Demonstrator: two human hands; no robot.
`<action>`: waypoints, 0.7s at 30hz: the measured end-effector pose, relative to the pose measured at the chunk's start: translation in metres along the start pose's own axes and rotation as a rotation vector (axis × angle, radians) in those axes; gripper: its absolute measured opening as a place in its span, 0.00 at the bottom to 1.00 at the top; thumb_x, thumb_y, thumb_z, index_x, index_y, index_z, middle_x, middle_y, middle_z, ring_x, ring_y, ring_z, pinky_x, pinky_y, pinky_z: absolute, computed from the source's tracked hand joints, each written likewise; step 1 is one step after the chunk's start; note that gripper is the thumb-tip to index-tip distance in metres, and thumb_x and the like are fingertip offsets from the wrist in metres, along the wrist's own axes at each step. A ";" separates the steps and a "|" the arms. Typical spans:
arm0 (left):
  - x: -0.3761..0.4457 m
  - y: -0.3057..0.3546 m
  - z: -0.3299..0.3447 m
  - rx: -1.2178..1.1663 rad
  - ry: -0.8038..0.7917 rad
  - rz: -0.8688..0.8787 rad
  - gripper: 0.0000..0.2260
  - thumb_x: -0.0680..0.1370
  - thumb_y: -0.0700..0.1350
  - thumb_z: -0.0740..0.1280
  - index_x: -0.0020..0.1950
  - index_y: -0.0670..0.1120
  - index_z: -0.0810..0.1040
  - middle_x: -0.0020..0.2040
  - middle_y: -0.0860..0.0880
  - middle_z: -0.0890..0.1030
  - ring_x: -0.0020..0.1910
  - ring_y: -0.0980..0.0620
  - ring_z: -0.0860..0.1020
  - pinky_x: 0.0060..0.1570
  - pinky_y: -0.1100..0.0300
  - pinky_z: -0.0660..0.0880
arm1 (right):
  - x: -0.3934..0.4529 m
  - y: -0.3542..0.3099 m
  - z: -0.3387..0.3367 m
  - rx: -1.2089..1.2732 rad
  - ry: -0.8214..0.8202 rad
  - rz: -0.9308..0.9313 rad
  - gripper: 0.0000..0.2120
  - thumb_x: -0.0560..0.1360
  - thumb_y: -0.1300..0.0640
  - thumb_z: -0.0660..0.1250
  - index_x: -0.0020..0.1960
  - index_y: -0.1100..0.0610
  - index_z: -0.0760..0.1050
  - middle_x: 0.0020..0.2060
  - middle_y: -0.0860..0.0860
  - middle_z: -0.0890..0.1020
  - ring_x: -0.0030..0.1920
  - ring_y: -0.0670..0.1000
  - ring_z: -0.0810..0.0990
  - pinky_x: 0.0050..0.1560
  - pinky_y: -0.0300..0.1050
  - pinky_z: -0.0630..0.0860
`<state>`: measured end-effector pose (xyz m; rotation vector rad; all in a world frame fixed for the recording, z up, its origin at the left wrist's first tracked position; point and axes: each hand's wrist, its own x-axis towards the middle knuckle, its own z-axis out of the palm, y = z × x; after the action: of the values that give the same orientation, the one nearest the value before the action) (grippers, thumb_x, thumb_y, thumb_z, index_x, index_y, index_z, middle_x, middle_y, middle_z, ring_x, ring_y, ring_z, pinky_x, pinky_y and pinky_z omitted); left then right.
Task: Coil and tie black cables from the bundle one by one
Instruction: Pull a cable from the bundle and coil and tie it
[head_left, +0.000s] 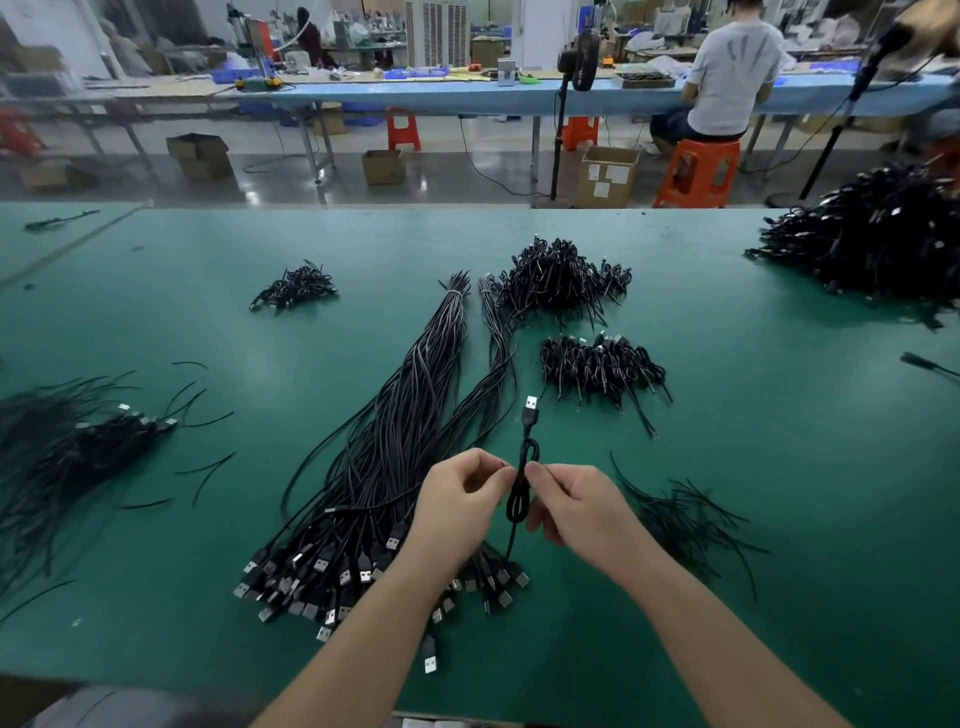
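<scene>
A long bundle of black USB cables (395, 431) lies on the green table (727, 415), plug ends fanned toward me. Above its near end I hold one coiled black cable (521, 486) upright, its USB plug (530, 408) pointing away from me. My left hand (457, 504) pinches the coil's middle from the left, and my right hand (576, 506) pinches it from the right. A loose tail hangs down from the coil toward the plugs below.
Piles of coiled cables sit ahead: one (602, 366) close, a bigger one (561, 278) behind, a small one (296, 288) to the left. Black ties (680, 514) lie right of my hands. More cables lie far left (78, 441) and far right (872, 239). A person sits beyond.
</scene>
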<state>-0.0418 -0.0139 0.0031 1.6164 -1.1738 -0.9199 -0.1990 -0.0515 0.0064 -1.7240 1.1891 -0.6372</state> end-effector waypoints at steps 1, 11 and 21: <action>0.002 -0.002 0.000 0.000 0.010 -0.017 0.06 0.79 0.46 0.71 0.43 0.49 0.83 0.33 0.54 0.79 0.31 0.59 0.73 0.34 0.65 0.72 | 0.001 0.004 0.002 -0.018 0.010 0.009 0.23 0.84 0.46 0.56 0.37 0.54 0.79 0.28 0.47 0.82 0.25 0.43 0.75 0.29 0.36 0.72; 0.039 -0.019 0.002 0.048 0.119 -0.141 0.06 0.79 0.48 0.71 0.43 0.49 0.82 0.37 0.50 0.83 0.34 0.56 0.77 0.34 0.64 0.75 | 0.038 0.081 0.031 -0.846 0.063 -0.134 0.23 0.84 0.50 0.56 0.77 0.54 0.63 0.75 0.51 0.68 0.75 0.51 0.63 0.76 0.46 0.59; 0.116 -0.001 0.025 -0.063 0.085 -0.191 0.06 0.76 0.46 0.75 0.41 0.45 0.84 0.39 0.46 0.84 0.40 0.49 0.79 0.47 0.52 0.80 | 0.035 0.101 0.049 -0.886 0.156 -0.241 0.18 0.73 0.57 0.71 0.62 0.57 0.80 0.60 0.52 0.82 0.62 0.53 0.80 0.63 0.51 0.77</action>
<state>-0.0336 -0.1314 -0.0124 1.7205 -0.9347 -0.9886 -0.1903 -0.0758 -0.1081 -2.6210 1.5129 -0.4001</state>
